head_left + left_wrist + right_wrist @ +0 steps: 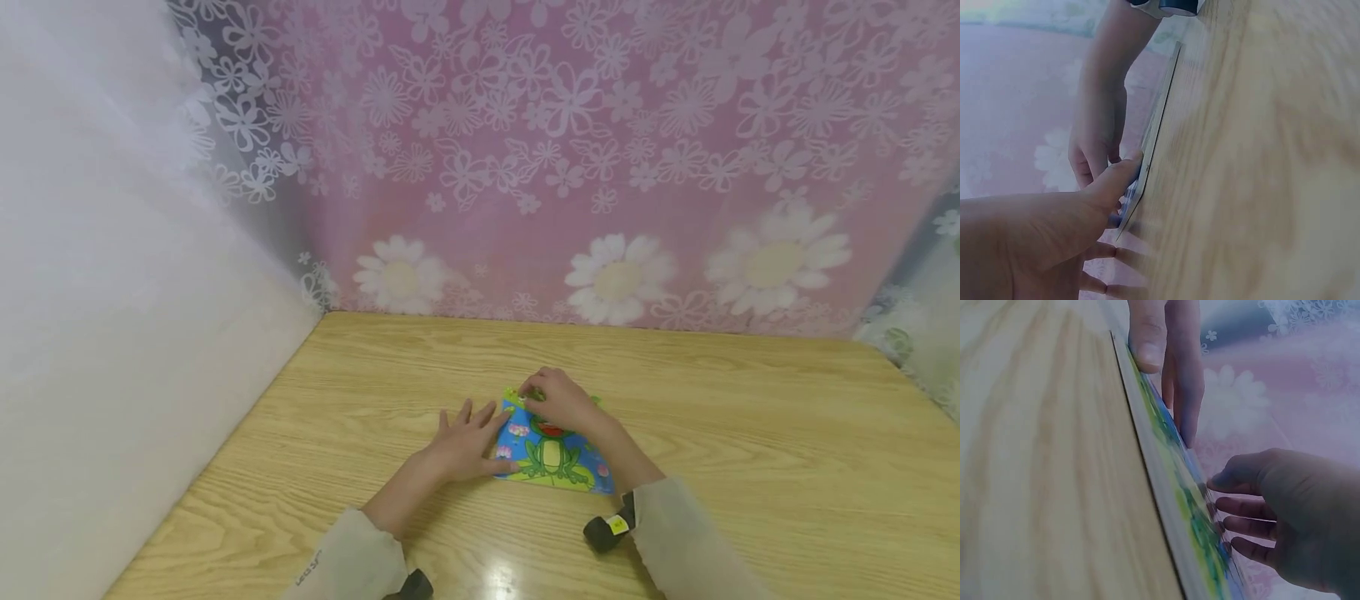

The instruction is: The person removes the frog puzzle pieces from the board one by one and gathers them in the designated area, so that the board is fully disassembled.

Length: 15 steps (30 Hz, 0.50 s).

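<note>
A thin flat board (pixel 552 460) lies on the table, printed with a green frog, pink flowers and blue water. My left hand (pixel 467 444) spreads over its left side, thumb on the lower left corner and other fingers reaching past the left edge. The right hand (pixel 564 402) bends over the board's upper part, covering the frog's head. In the right wrist view, that right hand (pixel 1272 519) has gently bent fingers with their tips at the picture face. Whether anything small lies under those tips is hidden. The left thumb (pixel 1147 347) rests on the board there.
The board lies on a wood-grain table (pixel 750 433). A pink floral curtain (pixel 480 208) hangs along the back edge, and a white surface (pixel 150 317) rises at the left. Dark wrist devices (pixel 607 532) sit under the sleeves.
</note>
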{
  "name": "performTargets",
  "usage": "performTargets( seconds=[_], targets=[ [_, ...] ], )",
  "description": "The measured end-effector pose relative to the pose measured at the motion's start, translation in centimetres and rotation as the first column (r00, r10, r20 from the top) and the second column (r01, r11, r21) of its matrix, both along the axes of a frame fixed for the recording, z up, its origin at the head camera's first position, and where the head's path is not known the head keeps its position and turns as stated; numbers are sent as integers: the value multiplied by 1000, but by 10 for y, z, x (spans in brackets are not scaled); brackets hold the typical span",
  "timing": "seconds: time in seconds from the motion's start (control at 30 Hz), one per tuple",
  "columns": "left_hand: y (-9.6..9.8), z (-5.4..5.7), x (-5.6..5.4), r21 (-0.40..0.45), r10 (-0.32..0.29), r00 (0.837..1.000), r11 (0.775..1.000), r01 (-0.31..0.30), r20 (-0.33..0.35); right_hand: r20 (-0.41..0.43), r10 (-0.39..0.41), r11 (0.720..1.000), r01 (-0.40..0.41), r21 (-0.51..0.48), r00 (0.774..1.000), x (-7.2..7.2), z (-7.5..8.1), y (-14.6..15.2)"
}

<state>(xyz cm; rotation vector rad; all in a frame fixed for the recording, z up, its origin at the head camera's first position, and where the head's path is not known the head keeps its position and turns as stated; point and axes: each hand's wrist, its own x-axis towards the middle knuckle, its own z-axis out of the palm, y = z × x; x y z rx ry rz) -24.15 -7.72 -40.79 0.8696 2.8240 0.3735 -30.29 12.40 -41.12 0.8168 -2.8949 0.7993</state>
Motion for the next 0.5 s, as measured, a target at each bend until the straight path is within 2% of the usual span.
performTargets(
  seconds=[0.2, 0.5],
  targets=[
    [1, -4, -2, -27, 18, 1000, 999, -18, -5, -29, -64, 998, 65, 25, 998, 0, -5, -2],
    [-2, -5, -5, -23, 9, 1000, 1000, -9, 6, -51, -79, 997, 80, 22, 996, 0, -7, -4]
  ],
)
